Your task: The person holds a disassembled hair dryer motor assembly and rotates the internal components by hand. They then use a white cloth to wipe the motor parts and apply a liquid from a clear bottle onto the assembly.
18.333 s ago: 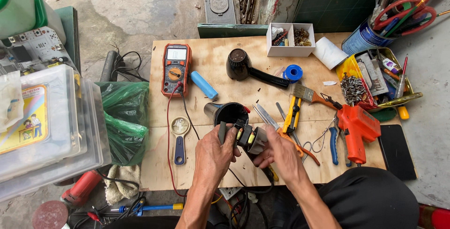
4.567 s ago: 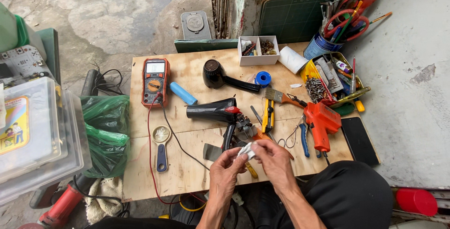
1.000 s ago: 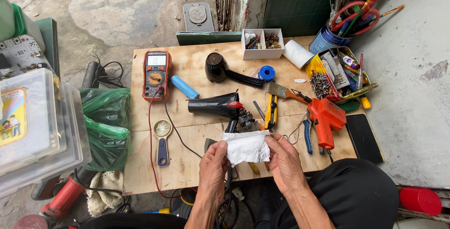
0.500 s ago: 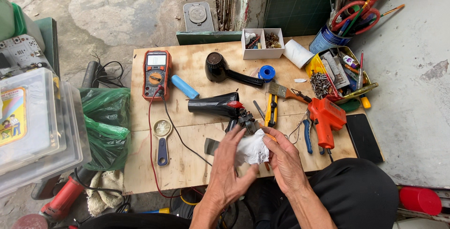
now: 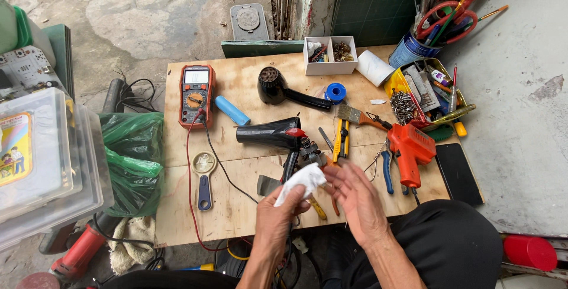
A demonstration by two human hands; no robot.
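Bare hands [image 5: 355, 203], bare forearms, black clothing

Plywood worktop [image 5: 236, 218] on concrete — carrying a multimeter [image 5: 196, 95], 2 hair dryers [image 5: 271, 133], pliers [image 5: 341, 139].

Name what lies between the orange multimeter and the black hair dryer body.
In the head view, a blue cylinder lies between the multimeter and the hair dryer body.

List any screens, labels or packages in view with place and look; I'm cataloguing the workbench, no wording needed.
Multimeter: far left of the wooden table, orange-red case, pale rectangular screen, round dial.
Plastic box: left of the table, clear, with a colourful picture label.
Tin can: far right corner, blue printed label, full of tools.
Small carton: far edge, white, two compartments of small parts.
Dark slab: right edge, flat, black; whether it is a screen is unclear.
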